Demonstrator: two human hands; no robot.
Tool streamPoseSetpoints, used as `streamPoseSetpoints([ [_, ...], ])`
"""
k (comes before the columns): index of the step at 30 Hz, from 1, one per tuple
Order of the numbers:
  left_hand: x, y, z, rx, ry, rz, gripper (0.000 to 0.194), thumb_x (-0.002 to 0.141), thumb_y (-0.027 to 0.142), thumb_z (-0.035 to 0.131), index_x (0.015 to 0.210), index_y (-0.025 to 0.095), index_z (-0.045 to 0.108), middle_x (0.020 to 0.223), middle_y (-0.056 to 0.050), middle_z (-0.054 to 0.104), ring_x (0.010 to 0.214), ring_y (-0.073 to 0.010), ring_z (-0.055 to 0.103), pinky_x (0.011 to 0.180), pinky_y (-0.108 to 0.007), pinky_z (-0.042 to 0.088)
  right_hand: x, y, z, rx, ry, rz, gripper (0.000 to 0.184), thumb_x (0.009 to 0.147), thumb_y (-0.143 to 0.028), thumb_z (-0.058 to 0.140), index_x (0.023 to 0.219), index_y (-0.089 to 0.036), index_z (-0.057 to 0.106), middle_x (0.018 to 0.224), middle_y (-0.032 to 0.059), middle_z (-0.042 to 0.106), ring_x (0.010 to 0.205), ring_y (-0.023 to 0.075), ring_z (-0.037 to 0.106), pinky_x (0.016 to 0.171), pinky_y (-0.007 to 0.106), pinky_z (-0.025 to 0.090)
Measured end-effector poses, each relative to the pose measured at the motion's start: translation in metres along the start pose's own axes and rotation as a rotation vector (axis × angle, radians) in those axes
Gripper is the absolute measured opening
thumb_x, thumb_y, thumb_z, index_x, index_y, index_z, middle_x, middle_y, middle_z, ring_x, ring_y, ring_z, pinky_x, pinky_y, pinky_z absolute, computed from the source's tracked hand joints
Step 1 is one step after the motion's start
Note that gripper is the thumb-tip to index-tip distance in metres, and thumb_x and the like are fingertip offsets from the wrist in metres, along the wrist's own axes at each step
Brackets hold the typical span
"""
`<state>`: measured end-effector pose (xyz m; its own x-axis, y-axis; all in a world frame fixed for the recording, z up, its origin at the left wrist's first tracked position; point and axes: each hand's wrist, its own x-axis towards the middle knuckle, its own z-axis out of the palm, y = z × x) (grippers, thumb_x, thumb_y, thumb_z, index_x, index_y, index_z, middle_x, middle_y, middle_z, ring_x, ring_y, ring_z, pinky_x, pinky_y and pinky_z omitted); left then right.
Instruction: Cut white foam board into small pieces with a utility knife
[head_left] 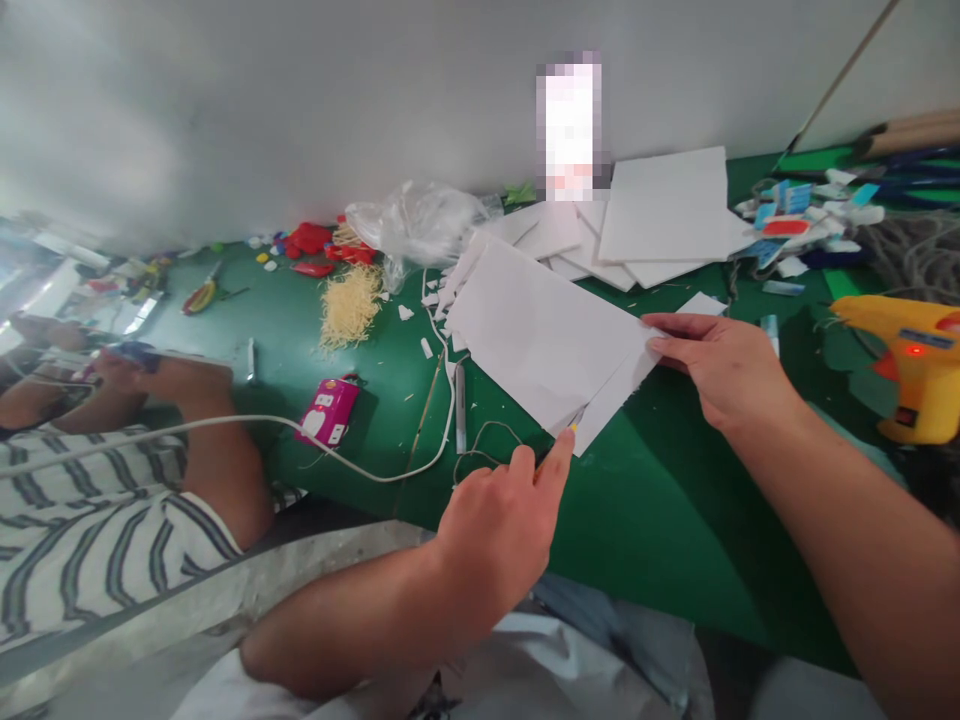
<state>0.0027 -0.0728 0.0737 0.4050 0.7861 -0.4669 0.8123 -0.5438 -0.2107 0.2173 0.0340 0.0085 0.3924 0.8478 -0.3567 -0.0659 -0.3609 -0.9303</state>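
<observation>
A white board [536, 320] lies tilted on the green table in front of me. My left hand [506, 520] is closed around a thin cutting knife [576, 420], its forefinger stretched along the tool. The blade tip rests on the board's near edge, where a cut line runs up towards my right hand. That hand [724, 365] pinches the board's right corner between thumb and fingers. Much of the knife's handle is hidden in my left fist. Left of the board lies a slim grey cutter [460, 408], close to a white cable [367, 472].
White boards [664, 210] are piled at the wall, near a clear plastic bag [427, 225]. A yellow glue gun [911, 365] and scraps [802, 225] lie right. Leftward are a magenta box [328, 412], pale strands [350, 305] and another person's arm [214, 430].
</observation>
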Motion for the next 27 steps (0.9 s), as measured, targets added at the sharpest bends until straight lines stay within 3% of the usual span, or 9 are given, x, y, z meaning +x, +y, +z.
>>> streamPoseSetpoints([
  [6, -0.012, -0.005, 0.012, 0.025, 0.015, 0.01, 0.086, 0.081, 0.003, 0.057, 0.162, 0.023, 0.037, 0.081, -0.002, 0.065, 0.052, -0.0137, 0.06, 0.048, -0.025, 0.05, 0.0, 0.002, 0.0, 0.016, 0.003, 0.01, 0.02, 0.062, -0.012, 0.079, 0.071, -0.03, 0.077, 0.078, -0.0002, 0.076, 0.075, 0.0206, 0.07, 0.092, 0.047, 0.062],
  [12, -0.033, -0.017, 0.04, 0.023, 0.37, 0.073, 0.071, 0.083, 0.003, 0.048, 0.153, 0.016, 0.052, 0.069, 0.001, 0.058, 0.043, -0.0134, 0.053, 0.042, -0.027, 0.048, 0.01, -0.004, -0.008, 0.067, 0.106, -0.029, 0.022, 0.063, -0.007, 0.077, 0.069, -0.028, 0.076, 0.081, 0.0006, 0.076, 0.078, 0.0181, 0.071, 0.087, 0.042, 0.065],
  [14, -0.036, -0.021, 0.045, -0.007, 0.422, 0.082, 0.066, 0.086, 0.003, 0.046, 0.151, 0.015, 0.055, 0.068, 0.002, 0.057, 0.044, -0.0137, 0.054, 0.044, -0.028, 0.05, 0.011, -0.007, -0.01, 0.105, 0.098, -0.042, 0.022, 0.062, -0.006, 0.077, 0.068, -0.027, 0.076, 0.081, 0.0018, 0.076, 0.079, 0.0186, 0.071, 0.083, 0.04, 0.066],
  [17, -0.036, -0.024, 0.045, -0.083, 0.385, 0.112, 0.06, 0.091, 0.009, 0.05, 0.151, 0.015, 0.054, 0.072, 0.001, 0.06, 0.05, -0.0145, 0.059, 0.05, -0.028, 0.054, 0.009, -0.006, -0.008, 0.119, 0.071, -0.044, 0.021, 0.062, -0.007, 0.077, 0.067, -0.028, 0.077, 0.078, 0.0021, 0.074, 0.077, 0.0185, 0.069, 0.078, 0.04, 0.066],
  [22, -0.031, -0.032, 0.044, -0.287, 0.216, 0.085, 0.06, 0.092, 0.023, 0.063, 0.151, 0.018, 0.053, 0.086, -0.003, 0.069, 0.068, -0.02, 0.07, 0.061, -0.033, 0.059, 0.01, -0.001, -0.009, 0.179, 0.001, -0.128, 0.025, 0.059, -0.013, 0.083, 0.077, -0.03, 0.079, 0.077, -0.0001, 0.07, 0.074, 0.0163, 0.066, 0.07, 0.036, 0.064],
  [25, -0.019, -0.043, 0.045, -0.565, 0.235, 0.006, 0.053, 0.093, 0.037, 0.065, 0.142, 0.017, 0.06, 0.102, -0.009, 0.072, 0.086, -0.0244, 0.072, 0.072, -0.038, 0.06, 0.01, -0.003, -0.011, 0.271, -0.032, -0.176, 0.024, 0.057, -0.017, 0.084, 0.076, -0.031, 0.078, 0.077, -0.0013, 0.07, 0.074, 0.0151, 0.065, 0.066, 0.032, 0.061],
  [27, -0.005, -0.051, 0.046, -0.875, 0.271, -0.047, 0.046, 0.091, 0.042, 0.064, 0.13, 0.017, 0.067, 0.107, -0.01, 0.072, 0.085, -0.0211, 0.07, 0.075, -0.036, 0.059, 0.008, -0.006, -0.011, 0.327, -0.046, -0.191, 0.024, 0.056, -0.018, 0.084, 0.076, -0.03, 0.078, 0.078, -0.0019, 0.07, 0.074, 0.0139, 0.064, 0.063, 0.029, 0.059],
])
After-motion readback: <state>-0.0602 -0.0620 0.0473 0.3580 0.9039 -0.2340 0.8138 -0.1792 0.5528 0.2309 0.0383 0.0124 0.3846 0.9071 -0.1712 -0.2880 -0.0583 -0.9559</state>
